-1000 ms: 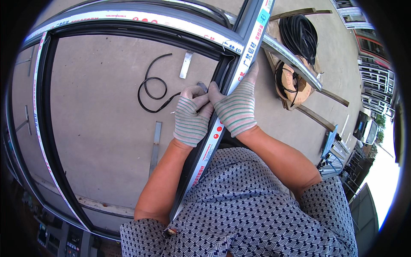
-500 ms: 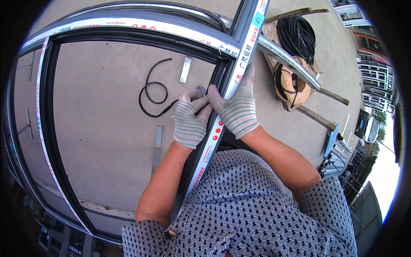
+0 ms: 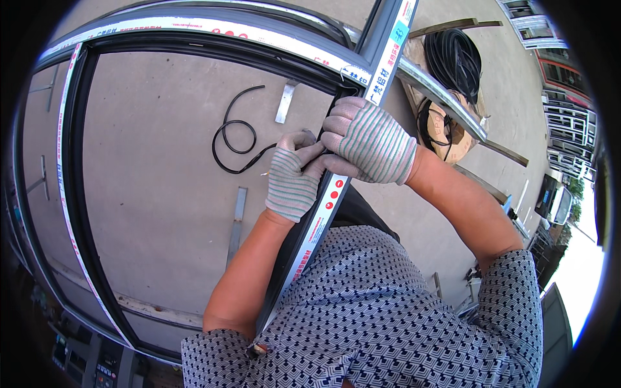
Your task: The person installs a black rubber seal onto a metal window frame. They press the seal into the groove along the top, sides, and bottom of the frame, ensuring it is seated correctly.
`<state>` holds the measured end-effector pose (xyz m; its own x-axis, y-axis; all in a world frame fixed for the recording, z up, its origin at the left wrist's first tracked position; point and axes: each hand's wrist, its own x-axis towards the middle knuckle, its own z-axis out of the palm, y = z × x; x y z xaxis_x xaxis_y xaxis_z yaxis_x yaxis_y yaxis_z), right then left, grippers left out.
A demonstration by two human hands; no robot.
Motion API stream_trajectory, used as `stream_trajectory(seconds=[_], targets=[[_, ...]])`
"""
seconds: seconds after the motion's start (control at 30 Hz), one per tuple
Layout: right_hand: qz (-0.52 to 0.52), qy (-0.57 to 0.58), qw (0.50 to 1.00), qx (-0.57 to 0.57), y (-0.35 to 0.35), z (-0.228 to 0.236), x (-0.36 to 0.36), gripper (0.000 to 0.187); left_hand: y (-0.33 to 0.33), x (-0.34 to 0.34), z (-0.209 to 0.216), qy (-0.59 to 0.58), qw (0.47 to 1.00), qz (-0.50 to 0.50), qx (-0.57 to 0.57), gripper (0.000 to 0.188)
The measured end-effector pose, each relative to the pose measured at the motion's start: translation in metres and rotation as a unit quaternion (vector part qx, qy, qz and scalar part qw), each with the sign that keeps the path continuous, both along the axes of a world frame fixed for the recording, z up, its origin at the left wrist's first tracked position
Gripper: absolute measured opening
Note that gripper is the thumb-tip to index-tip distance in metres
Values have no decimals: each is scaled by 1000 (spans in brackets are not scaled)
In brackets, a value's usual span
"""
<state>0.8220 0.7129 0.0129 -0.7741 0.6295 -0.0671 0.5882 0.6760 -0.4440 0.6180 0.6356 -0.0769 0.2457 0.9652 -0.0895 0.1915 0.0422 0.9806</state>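
Observation:
Both my hands wear pale knit gloves with green stripes and meet at the right-hand bar of a dark metal window frame (image 3: 322, 213), just below its corner. A thin black rubber strip (image 3: 226, 132) hangs in a loop inside the opening, its end running into my left hand (image 3: 291, 181). My left thumb and fingers are pinched on it at the bar's inner edge. My right hand (image 3: 370, 142) lies across the bar, back upward, its fingers curled over the inner edge and its thumb close to my left fingertips. What lies beneath those right fingertips is hidden.
Two flat metal pieces (image 3: 284, 102) (image 3: 237, 216) show through the opening. Beyond the frame, a black hose coil (image 3: 453, 61) and a cardboard-wrapped roll (image 3: 456, 132) rest near a metal bar (image 3: 446, 100). More frames (image 3: 569, 123) stand at the far right.
My right hand has turned over, from lying along the bar with its thumb on the inner edge to curling its fingers over that edge. My left hand keeps its pinch.

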Motion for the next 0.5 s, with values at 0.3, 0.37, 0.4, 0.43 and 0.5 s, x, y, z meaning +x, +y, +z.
stream_trajectory(seconds=[0.3, 0.37, 0.4, 0.43, 0.5], targets=[[54, -78, 995, -30, 15, -10, -8, 40, 0, -3, 10, 4, 997, -26, -74, 26], [47, -87, 994, -37, 16, -10, -9, 41, -1, -4, 11, 16, 997, -37, -71, 26], [44, -91, 994, -41, 16, -10, -10, 41, -2, -5, 11, 22, 997, -35, -68, 26], [42, -89, 994, -45, 15, -10, -9, 42, -3, -5, 10, 26, 997, -33, -65, 27], [39, -82, 994, -52, 15, -12, -9, 44, -3, -7, 12, 16, 997, -35, -67, 28]])
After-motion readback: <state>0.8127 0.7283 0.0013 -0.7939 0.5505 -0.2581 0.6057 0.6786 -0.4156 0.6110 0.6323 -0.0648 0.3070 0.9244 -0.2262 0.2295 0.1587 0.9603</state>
